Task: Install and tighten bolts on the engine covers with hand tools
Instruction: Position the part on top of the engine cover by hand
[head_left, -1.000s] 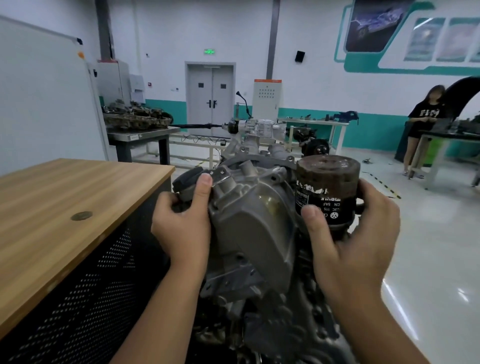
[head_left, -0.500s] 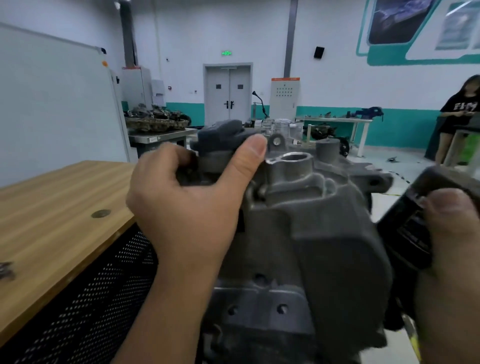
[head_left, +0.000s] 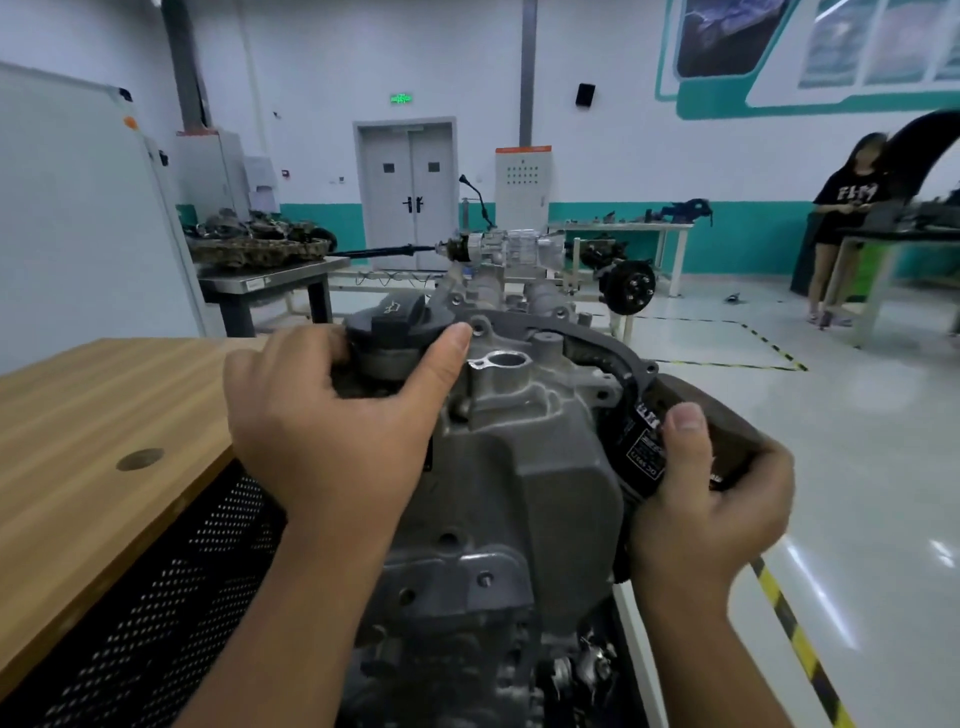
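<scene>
Hands gripping a grey cast engine assembly (head_left: 524, 467) beside a wooden workbench (head_left: 98, 410).
Left hand (head_left: 332, 431) curls around the black filler cap (head_left: 395, 322) at the casting's upper left; right hand (head_left: 711, 504) wraps the rusty, black-labelled oil filter (head_left: 691, 415) on its right side. Compared with half a second ago, the view has pulled back, showing both hands fully.

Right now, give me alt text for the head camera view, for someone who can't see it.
A person's two hands hold a grey engine: the left hand grips the black oil cap, the right hand grips the rusty oil filter. A wooden bench stands to the left; another person stands far right in the workshop.
</scene>
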